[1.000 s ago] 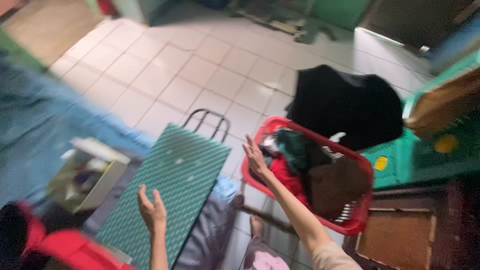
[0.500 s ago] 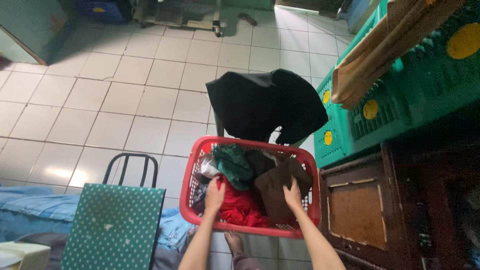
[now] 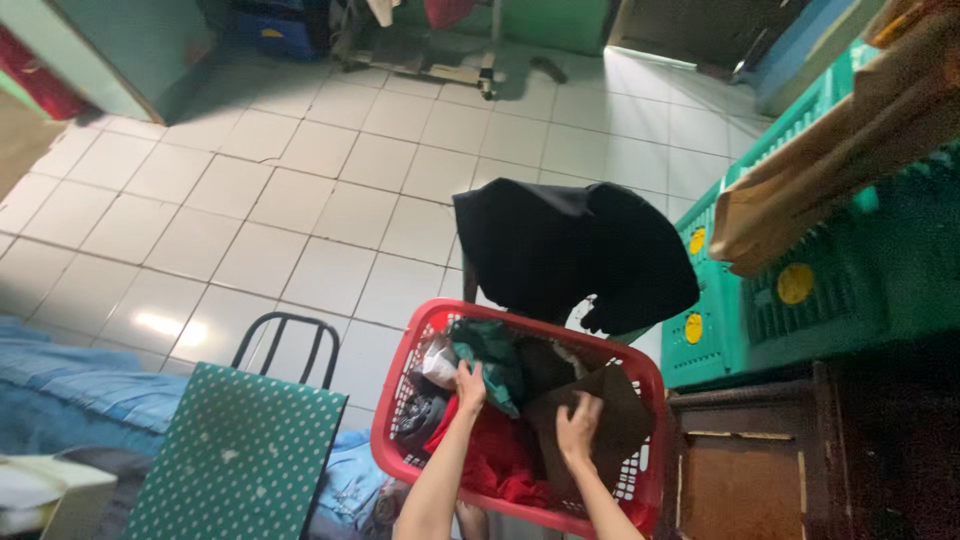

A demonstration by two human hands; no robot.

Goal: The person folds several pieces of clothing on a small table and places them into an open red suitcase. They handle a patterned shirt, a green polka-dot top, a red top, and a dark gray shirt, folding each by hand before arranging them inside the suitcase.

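Both hands in a red laundry basket (image 3: 392,428) on the tiled floor (image 3: 300,190).
A black garment (image 3: 570,250) hangs behind it. Left hand (image 3: 469,385) grips green cloth (image 3: 492,355); right hand (image 3: 577,428) closes on brown cloth (image 3: 622,415).

A laundry basket (image 3: 640,400) stands on the tiled floor (image 3: 300,190), clothes (image 3: 500,420) heaped in it. Both hands reach in among them, the left hand (image 3: 468,385) beside the right hand (image 3: 578,428). Behind the basket a garment (image 3: 570,245) hangs draped over a chair. To the basket's right stand stacked crates (image 3: 800,290), to its left an ironing board (image 3: 240,455), with bedding (image 3: 70,390) further left.
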